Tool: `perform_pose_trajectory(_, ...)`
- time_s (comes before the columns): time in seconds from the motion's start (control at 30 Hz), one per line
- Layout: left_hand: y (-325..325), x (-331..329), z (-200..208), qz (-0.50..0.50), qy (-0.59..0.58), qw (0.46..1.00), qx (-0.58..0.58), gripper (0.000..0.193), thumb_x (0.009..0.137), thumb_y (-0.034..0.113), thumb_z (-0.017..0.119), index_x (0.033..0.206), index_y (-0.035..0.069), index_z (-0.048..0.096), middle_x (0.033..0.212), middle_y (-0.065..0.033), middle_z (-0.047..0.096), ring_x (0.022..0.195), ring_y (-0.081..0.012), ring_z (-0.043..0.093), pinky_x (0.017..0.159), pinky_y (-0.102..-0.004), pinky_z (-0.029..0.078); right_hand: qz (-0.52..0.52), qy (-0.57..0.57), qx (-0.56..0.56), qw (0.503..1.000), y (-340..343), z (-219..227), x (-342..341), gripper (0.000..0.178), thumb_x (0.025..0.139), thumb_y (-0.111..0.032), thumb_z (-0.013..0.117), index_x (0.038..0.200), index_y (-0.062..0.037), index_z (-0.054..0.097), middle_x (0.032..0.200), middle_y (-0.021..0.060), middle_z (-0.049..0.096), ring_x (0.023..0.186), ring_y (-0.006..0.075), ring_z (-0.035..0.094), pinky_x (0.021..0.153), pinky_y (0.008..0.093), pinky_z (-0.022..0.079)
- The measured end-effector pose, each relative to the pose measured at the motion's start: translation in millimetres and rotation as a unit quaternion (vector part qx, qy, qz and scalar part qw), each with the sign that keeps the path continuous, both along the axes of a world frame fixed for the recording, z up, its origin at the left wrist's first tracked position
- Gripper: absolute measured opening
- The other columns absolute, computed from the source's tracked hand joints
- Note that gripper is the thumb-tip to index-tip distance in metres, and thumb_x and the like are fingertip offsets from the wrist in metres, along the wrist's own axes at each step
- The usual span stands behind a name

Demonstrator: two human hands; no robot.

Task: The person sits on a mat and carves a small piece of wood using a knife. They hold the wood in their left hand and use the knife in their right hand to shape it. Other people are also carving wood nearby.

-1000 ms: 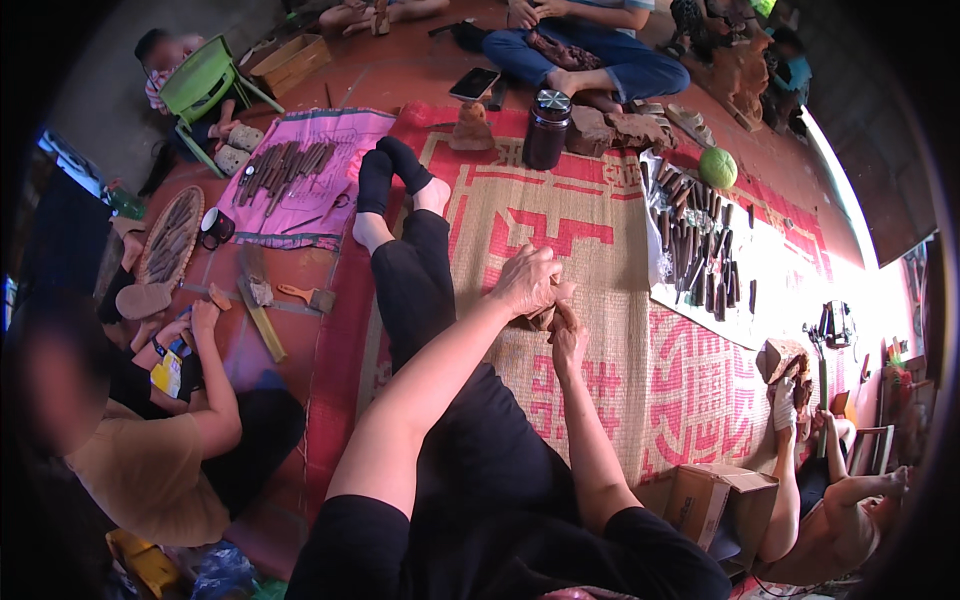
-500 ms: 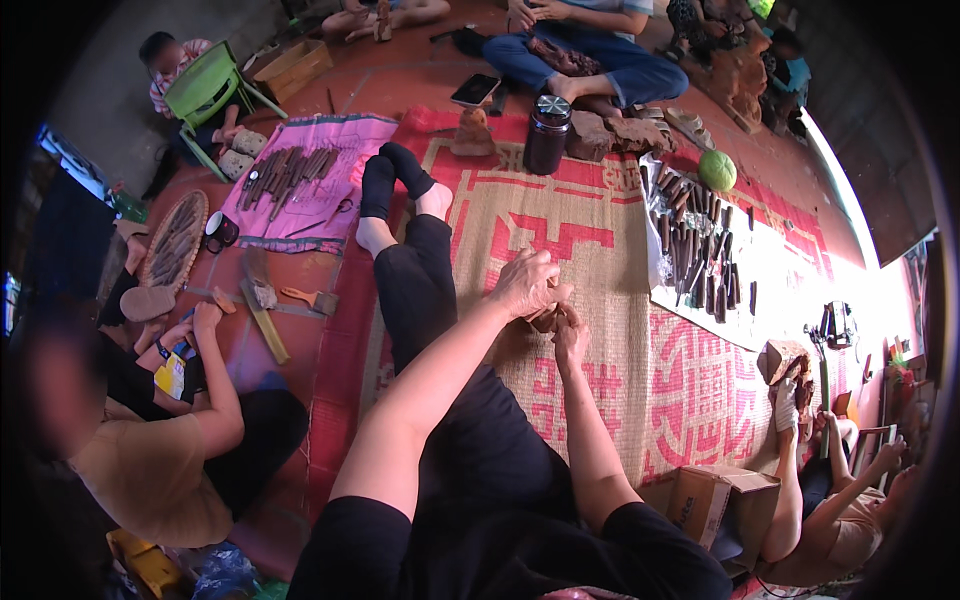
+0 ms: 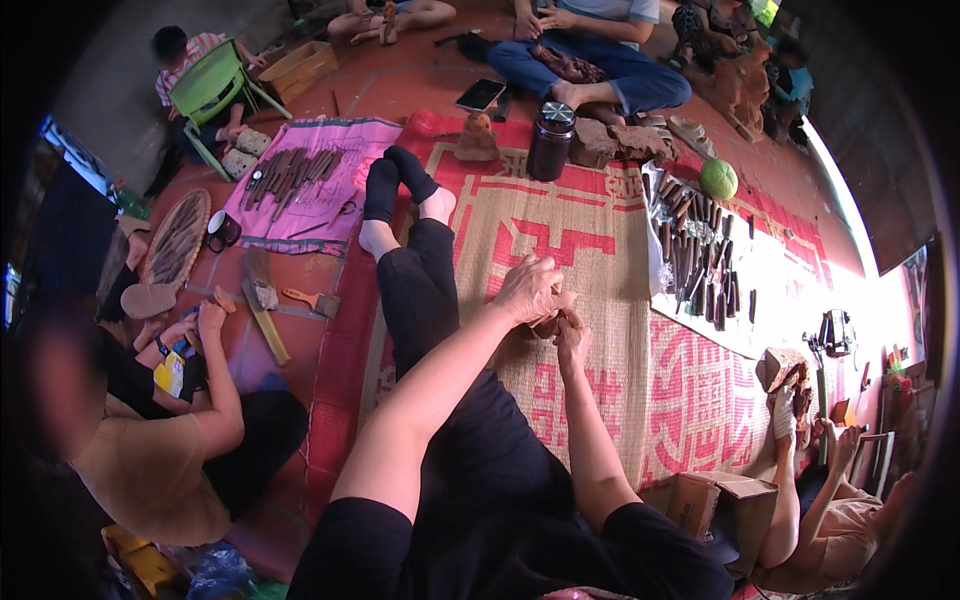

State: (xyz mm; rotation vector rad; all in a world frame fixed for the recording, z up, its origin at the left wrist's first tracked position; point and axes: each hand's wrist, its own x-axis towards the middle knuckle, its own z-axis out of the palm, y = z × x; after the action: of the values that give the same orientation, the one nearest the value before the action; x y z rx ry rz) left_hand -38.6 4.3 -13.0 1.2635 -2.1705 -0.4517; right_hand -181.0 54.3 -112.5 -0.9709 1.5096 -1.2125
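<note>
Above the woven mat, just right of my outstretched legs, my hands meet around a small brown piece (image 3: 544, 327), mostly covered by fingers; it looks like wood, but its kind is unclear. My left hand (image 3: 528, 291) is closed over its top with bent knuckles. Just below and to the right, my right hand (image 3: 573, 340) pinches at its near right side, fingers closed. Whether a small tool lies within the fingers cannot be made out.
Several carving tools lie on a white sheet (image 3: 668, 285) at right and a pink cloth (image 3: 262, 222) at left. A dark jar (image 3: 550, 145), wood chunks (image 3: 593, 143) and a green round fruit (image 3: 718, 179) stand beyond. A cardboard box (image 3: 703, 497) sits near right. People sit around.
Both hands stay together on the brown piece, with only a slight shift of the left fingers. At the lower right, another person's arms have moved.
</note>
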Motion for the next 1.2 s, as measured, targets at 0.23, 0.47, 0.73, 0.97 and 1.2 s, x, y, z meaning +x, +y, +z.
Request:
perform_pose_trajectory(0.23, 1, 6, -5, 0.011, 0.007, 1.000, 0.012, 0.055, 0.079, 0.061, 0.056, 0.074, 0.006, 0.064, 0.082, -0.0081, 0.053, 0.085, -0.0263, 0.053, 0.081, -0.0391, 0.043, 0.021, -0.068, -0.025, 0.997, 18, 18, 16, 0.032, 0.085, -0.004, 0.051, 0.115, 0.0009, 0.062, 0.065, -0.0011, 0.053, 0.050, 0.0063, 0.044, 0.046, 0.0219, 0.036)
perform_pose_trajectory(0.47, 1, 10, -6, -0.004, -0.004, 1.000, 0.017, 0.051, 0.078, 0.057, 0.058, 0.075, 0.006, 0.064, 0.081, -0.0094, 0.053, 0.084, -0.0265, 0.053, 0.081, -0.0389, 0.044, 0.040, -0.089, -0.002, 0.995, 8, 22, 13, 0.029, 0.086, -0.006, 0.051, 0.113, -0.0011, 0.060, 0.067, -0.0009, 0.052, 0.054, 0.0055, 0.044, 0.048, 0.0221, 0.037)
perform_pose_trajectory(0.73, 0, 0, -1, 0.009, 0.005, 1.000, 0.012, 0.052, 0.080, 0.055, 0.057, 0.072, 0.004, 0.064, 0.081, -0.0103, 0.055, 0.086, -0.0265, 0.054, 0.085, -0.0381, 0.042, 0.024, 0.387, -0.104, 0.916, -4, -10, -3, 0.023, 0.088, -0.018, 0.052, 0.101, -0.0027, 0.062, 0.062, 0.0021, 0.054, 0.054, 0.0092, 0.050, 0.050, 0.0269, 0.041)
perform_pose_trajectory(0.97, 4, 6, 1, 0.018, -0.002, 1.000, 0.023, 0.049, 0.078, 0.053, 0.059, 0.074, 0.005, 0.064, 0.083, -0.0096, 0.056, 0.087, -0.0265, 0.054, 0.085, -0.0377, 0.043, 0.041, 0.118, -0.033, 0.992, 15, 26, 17, 0.023, 0.086, -0.019, 0.051, 0.096, -0.0031, 0.064, 0.064, 0.0086, 0.059, 0.057, 0.0185, 0.057, 0.055, 0.0342, 0.045)
perform_pose_trajectory(1.2, 0, 0, -5, 0.011, -0.003, 1.000, 0.010, 0.046, 0.077, 0.052, 0.060, 0.076, 0.006, 0.065, 0.083, -0.0086, 0.055, 0.087, -0.0265, 0.053, 0.081, -0.0383, 0.044, 0.009, 0.122, -0.035, 0.992, -4, -4, 4, 0.019, 0.083, -0.014, 0.051, 0.086, -0.0011, 0.064, 0.059, 0.0038, 0.055, 0.049, 0.0115, 0.050, 0.049, 0.0282, 0.041)
